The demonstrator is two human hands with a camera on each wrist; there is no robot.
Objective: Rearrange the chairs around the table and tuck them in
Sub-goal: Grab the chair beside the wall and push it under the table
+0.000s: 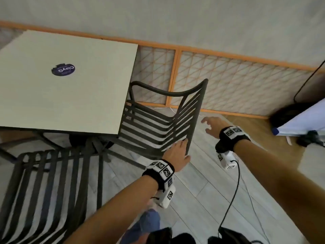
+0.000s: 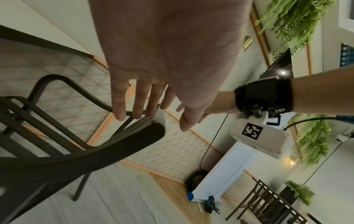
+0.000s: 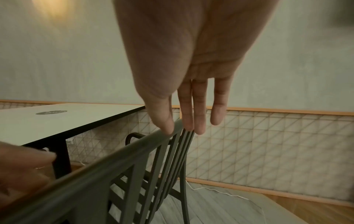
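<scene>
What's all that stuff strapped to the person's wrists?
Both forearms are bare, no sleeves. Each wrist wears a black band topped with white blocks printed with black square codes. Under each hangs a small white camera box bearing the same kind of code. A thin black cable runs down from the right one.

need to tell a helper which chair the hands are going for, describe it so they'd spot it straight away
Start at the pale square table with the round blue sticker. At its right edge stands a dark slatted chair, seat partly under the top. Unlike the chair at the near side, its backrest meets the left hand.
</scene>
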